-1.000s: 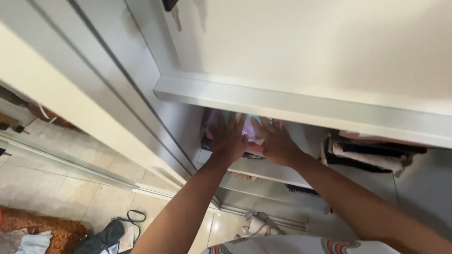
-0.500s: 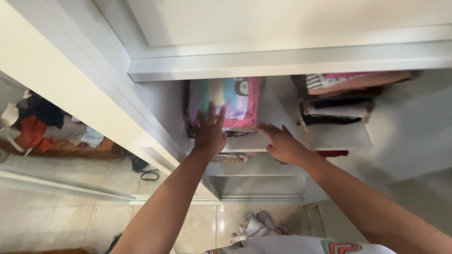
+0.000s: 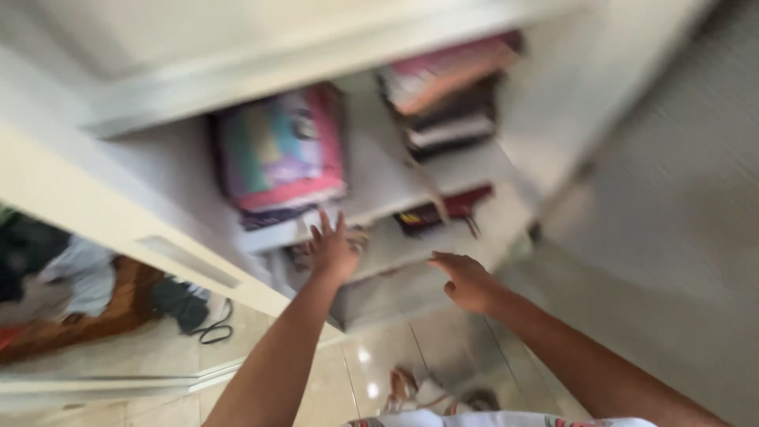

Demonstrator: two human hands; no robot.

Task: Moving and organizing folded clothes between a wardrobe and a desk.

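Note:
The picture is blurred by motion. A folded stack of colourful clothes (image 3: 281,154), pink, purple and teal, lies on a white wardrobe shelf (image 3: 379,186). My left hand (image 3: 330,251) is spread open just below the stack, at the shelf's front edge, holding nothing. My right hand (image 3: 466,281) hangs open lower and to the right, in front of the lower shelves, touching nothing that I can see.
A second pile of folded clothes (image 3: 447,91) sits at the shelf's right. Dark red items (image 3: 443,209) lie on the shelf beneath. A white sliding door (image 3: 118,229) stands at left, with clothes on the floor (image 3: 71,292) behind it. Tiled floor (image 3: 379,364) lies below.
Both hands have come off the colourful stack and drawn back and down from the shelf. The view has swung, so the wardrobe now sits tilted and higher in the picture.

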